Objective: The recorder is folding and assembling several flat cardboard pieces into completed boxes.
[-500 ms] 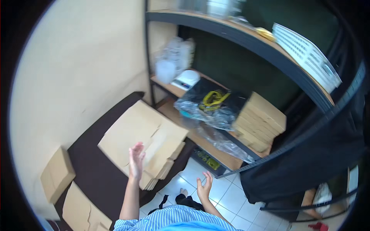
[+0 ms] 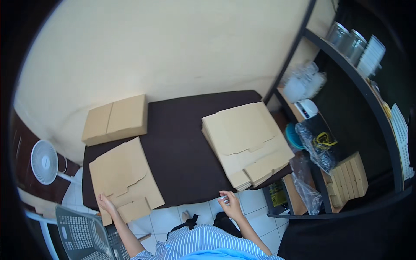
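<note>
At the lower left of the brown-covered table, my left hand [image 2: 105, 203] touches the near left edge of a flat, die-cut cardboard box blank [image 2: 119, 169]. Its fingers are stretched out, not wrapped round the board. My right hand [image 2: 231, 205] hovers off the table's front edge, fingers loosely bent with a gap between thumb and fingertips, and I see nothing held in it. A thick stack of flat cardboard box blanks [image 2: 242, 128] lies on the table's right side, apart from that hand. Behind the left blank rests a closed cardboard box [image 2: 115, 119] against the wall.
A dark shelf rack [image 2: 355, 71] stands at the right, holding jars [image 2: 346, 41], a white scale [image 2: 306, 108], plastic bags [image 2: 318, 145] and folded cardboard boxes [image 2: 346, 180]. At the left are a white fan [image 2: 44, 161] and a grey perforated chair [image 2: 80, 229].
My view has swung left, from the shelf to the table. My left hand has moved from over the right-hand stack to the left blank. The right hand stays off the table's front.
</note>
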A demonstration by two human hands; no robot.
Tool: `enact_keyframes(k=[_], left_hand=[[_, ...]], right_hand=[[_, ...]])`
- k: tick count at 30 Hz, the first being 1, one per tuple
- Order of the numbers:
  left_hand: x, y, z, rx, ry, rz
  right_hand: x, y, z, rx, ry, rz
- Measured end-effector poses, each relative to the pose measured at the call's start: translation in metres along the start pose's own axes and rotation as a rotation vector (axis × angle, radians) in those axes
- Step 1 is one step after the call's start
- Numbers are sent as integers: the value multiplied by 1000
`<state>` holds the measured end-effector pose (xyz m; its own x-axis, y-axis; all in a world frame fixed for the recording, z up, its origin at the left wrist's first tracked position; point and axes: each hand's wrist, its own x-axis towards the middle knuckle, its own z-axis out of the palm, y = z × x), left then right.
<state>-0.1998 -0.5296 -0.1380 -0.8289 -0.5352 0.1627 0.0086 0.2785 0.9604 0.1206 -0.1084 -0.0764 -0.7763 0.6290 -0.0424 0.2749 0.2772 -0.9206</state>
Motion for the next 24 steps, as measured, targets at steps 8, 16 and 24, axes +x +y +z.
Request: enact_keyframes(k=[8,16,24], left_hand=[[-3,-14,-69,1012,-199,-230],[4,-10,-89,821,-377,-247],[-3,17,-97,437,-495,-123]], right_hand=[[34,-24,117,268,-308,100],[78,-44,219,239,-469,191],[92,-77,225,17,-405,-31]])
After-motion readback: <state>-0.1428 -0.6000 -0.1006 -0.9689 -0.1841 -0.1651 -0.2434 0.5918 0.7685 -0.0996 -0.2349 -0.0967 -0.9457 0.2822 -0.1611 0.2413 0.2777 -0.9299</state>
